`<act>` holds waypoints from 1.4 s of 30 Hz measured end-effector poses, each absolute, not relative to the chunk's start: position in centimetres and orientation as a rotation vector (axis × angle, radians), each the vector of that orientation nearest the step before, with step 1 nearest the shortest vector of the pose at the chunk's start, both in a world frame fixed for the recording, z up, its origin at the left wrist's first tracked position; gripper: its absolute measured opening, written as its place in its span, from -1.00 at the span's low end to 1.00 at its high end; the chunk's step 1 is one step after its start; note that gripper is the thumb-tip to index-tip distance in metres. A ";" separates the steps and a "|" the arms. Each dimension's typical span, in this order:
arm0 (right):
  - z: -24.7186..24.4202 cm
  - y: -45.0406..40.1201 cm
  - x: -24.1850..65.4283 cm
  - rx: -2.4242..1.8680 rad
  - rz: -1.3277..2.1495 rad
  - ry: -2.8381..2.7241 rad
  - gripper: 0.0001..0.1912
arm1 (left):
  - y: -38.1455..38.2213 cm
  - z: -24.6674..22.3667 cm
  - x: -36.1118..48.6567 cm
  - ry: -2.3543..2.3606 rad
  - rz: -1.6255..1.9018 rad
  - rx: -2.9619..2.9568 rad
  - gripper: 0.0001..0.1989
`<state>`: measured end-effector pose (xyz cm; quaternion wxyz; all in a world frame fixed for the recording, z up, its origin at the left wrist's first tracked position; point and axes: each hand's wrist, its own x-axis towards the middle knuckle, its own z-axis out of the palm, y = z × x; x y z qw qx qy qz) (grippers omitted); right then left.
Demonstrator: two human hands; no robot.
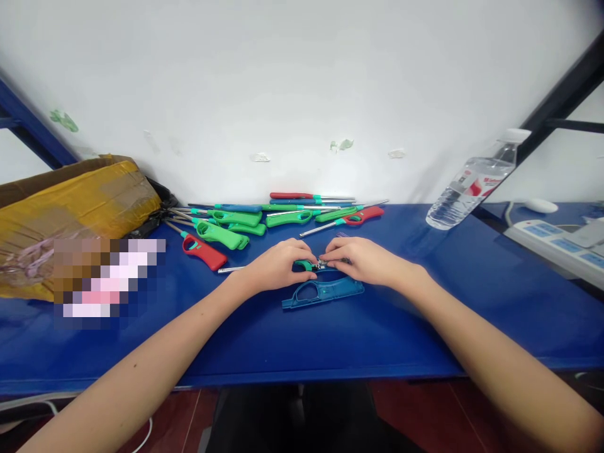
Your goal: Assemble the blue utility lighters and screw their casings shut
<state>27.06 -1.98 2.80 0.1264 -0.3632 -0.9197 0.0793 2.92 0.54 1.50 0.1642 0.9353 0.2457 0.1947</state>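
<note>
My left hand (pixel 289 264) is closed on the teal trigger part (pixel 303 266) of a gas lighter's insides, thumb and fingers on either side of it. A metal lighter tube (pixel 231 270) sticks out to the left from under this hand. My right hand (pixel 363 259) pinches at small metal and dark parts (pixel 321 263) between the two hands; what exactly its fingertips hold is too small to make out. Just in front of both hands, a blue lighter half-shell (pixel 340 289) lies with its hollow inside facing up.
Several assembled lighters with green, red and blue handles lie along the wall, among them a red one (pixel 204 253) and a green one (pixel 221 234). A taped carton (pixel 94 201) stands at left. To the right are a water bottle (pixel 472 185) and a power strip (pixel 557 242).
</note>
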 end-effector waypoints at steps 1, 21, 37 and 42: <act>2.8 -2.0 27.0 -1.063 0.224 -2.678 -0.71 | 0.5 1.5 2.9 0.705 0.549 2.665 -0.78; 3.1 -2.0 26.8 -1.064 0.316 -2.616 -0.79 | 0.3 1.8 3.0 0.700 0.506 2.625 -0.76; 3.2 -2.1 26.4 -1.068 0.375 -2.581 -0.83 | 0.3 1.7 3.2 0.698 0.476 2.652 -0.81; 3.2 -2.2 26.4 -1.067 0.376 -2.580 -0.83 | 0.4 1.9 3.1 0.664 0.499 2.650 -0.82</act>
